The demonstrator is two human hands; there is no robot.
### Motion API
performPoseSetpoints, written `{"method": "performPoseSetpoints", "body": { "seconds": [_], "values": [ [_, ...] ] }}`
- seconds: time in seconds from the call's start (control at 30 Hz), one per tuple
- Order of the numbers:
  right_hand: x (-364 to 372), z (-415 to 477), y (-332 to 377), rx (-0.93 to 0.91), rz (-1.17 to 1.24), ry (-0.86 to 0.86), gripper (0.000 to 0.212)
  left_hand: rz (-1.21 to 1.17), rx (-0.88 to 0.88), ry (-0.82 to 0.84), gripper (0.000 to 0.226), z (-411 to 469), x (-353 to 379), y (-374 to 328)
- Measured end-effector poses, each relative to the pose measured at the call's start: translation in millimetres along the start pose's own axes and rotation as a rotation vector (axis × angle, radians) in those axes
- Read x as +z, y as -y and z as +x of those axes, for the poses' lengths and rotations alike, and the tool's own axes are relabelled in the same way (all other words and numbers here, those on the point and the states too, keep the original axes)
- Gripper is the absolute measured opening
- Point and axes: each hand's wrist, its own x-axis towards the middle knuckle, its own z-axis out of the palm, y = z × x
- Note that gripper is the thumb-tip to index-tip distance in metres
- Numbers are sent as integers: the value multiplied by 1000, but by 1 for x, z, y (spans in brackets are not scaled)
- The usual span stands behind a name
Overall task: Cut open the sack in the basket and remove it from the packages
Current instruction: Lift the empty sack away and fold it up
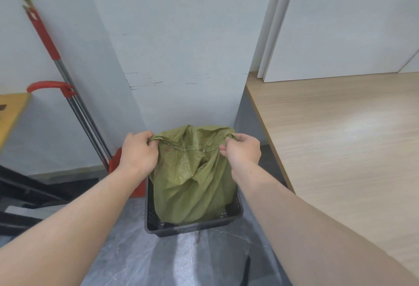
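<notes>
I had both hands up at the top of the sack: my left hand (pixel 138 149) was fisted round the left corner of the stitched seam, my right hand (pixel 243 149) pinched tight on the right corner, so the seam was drawn out between them. The green woven sack (pixel 192 177) hung slack below my grip, its lower part down inside the dark plastic basket (pixel 195 225), which stood on the grey marbled floor (pixel 140 260) against a white pillar (pixel 181 48).

My worry from there was the lift. I judged that if I pulled upward with the sack not yet fully opened, the packages inside could ride up with it and spill, or the light basket could come off the floor and tip. The fabric could also slide out of my right hand's smaller pinch, letting one corner drop. I saw no blade anywhere, so I could not tell how far any cut had gone.

Counting outward: two hands, one sack, one basket. No packages were visible; the sack hid whatever it held. To the left stood one red-handled trolley (pixel 48 43); to the right, one pale wooden counter (pixel 340 138).
</notes>
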Motion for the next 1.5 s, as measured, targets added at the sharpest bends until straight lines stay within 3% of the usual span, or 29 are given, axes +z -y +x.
{"method": "performPoseSetpoints", "body": {
  "seconds": [0.57,0.87,1.0,1.5],
  "values": [
    [-4,-30,40,-132,-7,41,16,-6,23,-60,36,-8,-28,-56],
    [-16,-45,68,-142,34,66,16,127,6,-127,27,-14,-61,-74],
    [-19,-52,81,-203,56,34,29,122,15,-154,27,-13,-70,-82],
    [-19,-80,147,-365,18,84,28,39,94,-220,27,-7,-116,-124]
  ]
}}
